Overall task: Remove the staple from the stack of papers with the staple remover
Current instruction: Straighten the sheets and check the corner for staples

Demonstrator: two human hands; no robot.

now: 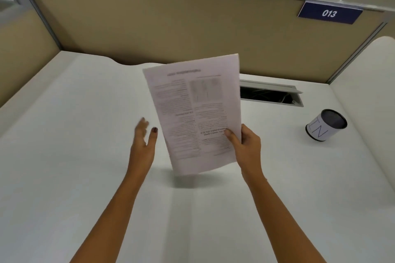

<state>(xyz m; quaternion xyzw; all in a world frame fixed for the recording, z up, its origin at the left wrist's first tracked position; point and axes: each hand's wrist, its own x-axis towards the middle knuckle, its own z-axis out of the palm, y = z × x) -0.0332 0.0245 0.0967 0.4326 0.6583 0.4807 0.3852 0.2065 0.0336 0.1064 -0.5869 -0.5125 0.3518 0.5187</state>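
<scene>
A stack of printed papers (192, 111) hangs tilted above the white desk, its text upside down to me. My right hand (245, 143) grips its right edge near the lower corner, thumb on the front page. My left hand (144, 139) floats just left of the stack with fingers apart, a small gap from the paper, holding nothing. The image is blurred and I cannot make out a staple. No staple remover is in view.
The white desk (85, 177) is boxed in by tan partition walls (171, 28) behind and left. A cable slot (271, 93) lies open at the back right. A white cylinder container (326, 125) with a dark rim lies tipped at the right.
</scene>
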